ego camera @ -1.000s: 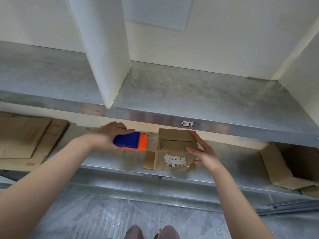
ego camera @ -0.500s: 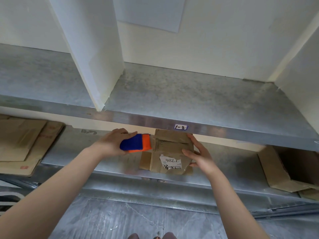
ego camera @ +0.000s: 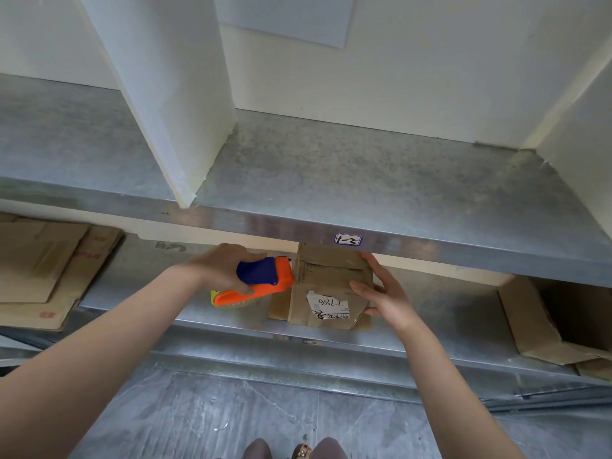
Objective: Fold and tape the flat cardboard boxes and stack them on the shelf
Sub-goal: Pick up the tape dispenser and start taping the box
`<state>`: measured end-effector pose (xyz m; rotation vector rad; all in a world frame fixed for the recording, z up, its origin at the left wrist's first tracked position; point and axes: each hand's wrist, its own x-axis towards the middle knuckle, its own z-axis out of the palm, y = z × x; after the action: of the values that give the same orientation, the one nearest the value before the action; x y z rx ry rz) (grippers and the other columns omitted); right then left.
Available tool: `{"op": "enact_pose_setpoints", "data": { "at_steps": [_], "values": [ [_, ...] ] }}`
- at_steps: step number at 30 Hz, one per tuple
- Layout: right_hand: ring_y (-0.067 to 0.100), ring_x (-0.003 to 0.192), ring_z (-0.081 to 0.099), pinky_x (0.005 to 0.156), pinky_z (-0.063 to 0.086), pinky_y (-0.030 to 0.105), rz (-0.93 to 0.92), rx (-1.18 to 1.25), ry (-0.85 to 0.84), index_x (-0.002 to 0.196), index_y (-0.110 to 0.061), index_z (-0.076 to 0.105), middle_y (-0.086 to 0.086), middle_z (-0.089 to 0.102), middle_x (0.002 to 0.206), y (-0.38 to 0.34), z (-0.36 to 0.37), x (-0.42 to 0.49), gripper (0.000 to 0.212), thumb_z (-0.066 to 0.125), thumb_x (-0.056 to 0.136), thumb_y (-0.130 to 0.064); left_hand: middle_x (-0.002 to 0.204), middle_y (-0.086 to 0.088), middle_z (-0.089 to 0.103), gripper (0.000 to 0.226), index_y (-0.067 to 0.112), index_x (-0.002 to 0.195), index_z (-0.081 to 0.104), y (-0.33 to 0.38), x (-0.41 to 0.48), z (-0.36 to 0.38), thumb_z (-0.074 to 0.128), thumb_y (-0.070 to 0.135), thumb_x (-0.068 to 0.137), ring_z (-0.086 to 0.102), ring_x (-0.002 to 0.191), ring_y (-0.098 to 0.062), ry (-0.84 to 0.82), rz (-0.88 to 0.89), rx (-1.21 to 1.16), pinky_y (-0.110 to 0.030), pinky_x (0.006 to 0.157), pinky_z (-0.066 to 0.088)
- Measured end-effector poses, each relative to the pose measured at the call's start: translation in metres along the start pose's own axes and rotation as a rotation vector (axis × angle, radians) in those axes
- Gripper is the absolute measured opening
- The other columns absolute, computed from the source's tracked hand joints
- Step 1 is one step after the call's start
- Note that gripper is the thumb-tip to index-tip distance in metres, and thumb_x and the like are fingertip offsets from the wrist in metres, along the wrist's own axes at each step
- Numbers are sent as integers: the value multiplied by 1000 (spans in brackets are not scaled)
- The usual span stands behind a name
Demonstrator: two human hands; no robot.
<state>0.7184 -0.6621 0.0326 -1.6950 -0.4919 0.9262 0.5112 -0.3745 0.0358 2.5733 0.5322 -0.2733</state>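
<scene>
The tape dispenser [ego camera: 261,283] has been brought to the box within the last second: a moment ago its orange nose was kept apart from the cardboard, and now it is pressed against the left upper edge of the small box [ego camera: 326,288], just where the top flaps meet. The dispenser has also been tilted, so that a yellowish roll is now seen under the orange body. From this it is judged that the taping step is being started — the seam on top is not yet covered by any tape that can be seen.

The dispenser is clenched in the left hand [ego camera: 225,271], the fingers wrapped over its blue part. The box is held by the right hand [ego camera: 381,293], thumb on the front face and fingers against the right side; it is steadied more than lifted. The box stands on the lower shelf [ego camera: 447,313], between the two grips, partly under the front edge of the upper shelf [ego camera: 364,180].

On the front face, just left of the right thumb, a torn white label [ego camera: 326,304] is seen with "7786" upside down — the lines under it cannot be read. Directly above the box a small tag [ego camera: 347,240] on the upper shelf edge reads "1-3". Far to the left of the dispenser grip, flat cardboard [ego camera: 49,270] with small red marks is lying; these marks are too small to read.
</scene>
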Motion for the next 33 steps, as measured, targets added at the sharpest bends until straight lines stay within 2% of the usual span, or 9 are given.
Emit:
{"op": "enact_pose_setpoints", "data": {
  "at_steps": [3, 9, 12, 16, 21, 27, 29, 31, 33],
  "values": [
    [13, 112, 63, 65, 55, 22, 2, -5, -2, 139, -45, 44, -7, 60, 132, -1, -1, -1, 78, 80, 69, -41, 104, 29, 58, 71, 44, 131, 51, 0, 0, 1, 77, 55, 66, 55, 92, 5, -54, -28, -108, -22, 75, 50],
    [16, 115, 62, 89, 57, 44, 14, 5, 7, 140, -42, 43, -6, 60, 132, 3, -4, 3, 72, 79, 80, -30, 108, 22, 55, 74, 43, 138, 46, -1, 1, -1, 77, 45, 71, 51, 96, 2, -25, -25, -64, -19, 76, 42],
    [13, 112, 64, 77, 58, 32, 16, 4, 1, 141, -41, 42, -5, 62, 129, 3, -2, 3, 71, 77, 81, -27, 117, 13, 52, 78, 43, 143, 39, -4, 6, -6, 76, 38, 74, 46, 107, -9, -10, -4, -2, -23, 86, 37],
    [9, 105, 67, 70, 57, 25, 31, 27, 10, 143, -39, 41, -6, 65, 125, 4, -9, 1, 71, 76, 83, -24, 118, 14, 53, 77, 40, 142, 43, -17, 4, -3, 75, 31, 73, 45, 107, -7, -53, 0, 3, -18, 83, 33],
    [6, 99, 69, 65, 55, 21, 24, 29, 0, 141, -40, 44, -10, 68, 118, 5, -9, 2, 69, 76, 83, -24, 123, 6, 51, 78, 30, 145, 40, -49, -16, 24, 73, 25, 76, 44, 108, -11, -92, -154, 6, -23, 86, 33],
    [11, 102, 69, 70, 58, 26, 12, 31, -19, 107, -63, 58, -8, 70, 117, 4, 0, 3, 51, 79, 69, -35, 139, 4, 47, 80, 31, 148, 34, -50, -20, 42, 53, 50, 72, 40, 122, -18, -74, -136, 69, -27, 98, 27],
    [15, 111, 65, 81, 59, 35, -24, 27, -17, 115, -60, 56, -6, 65, 125, 6, 3, 4, 54, 79, 73, -35, 145, 6, 41, 75, 34, 149, 29, -50, -18, 46, 56, 51, 81, 35, 132, -19, -81, -96, 206, -31, 108, 22],
    [22, 126, 55, 99, 50, 49, -55, -14, -10, 137, -45, 46, -3, 54, 139, 9, 3, 5, 65, 78, 81, -32, 152, 8, 34, 74, 36, 150, 25, -46, -16, 51, 55, 54, 86, 26, 140, -21, -85, -63, 357, -36, 116, 12],
    [24, 133, 47, 107, 42, 52, -61, -55, -2, 146, -36, 36, -2, 44, 148, 11, 2, 5, 73, 75, 84, -32, 158, 8, 23, 79, 34, 152, 20, -37, -16, 54, 53, 61, 86, 10, 147, -21, -93, -80, 434, -43, 120, 0]
  ]
}}
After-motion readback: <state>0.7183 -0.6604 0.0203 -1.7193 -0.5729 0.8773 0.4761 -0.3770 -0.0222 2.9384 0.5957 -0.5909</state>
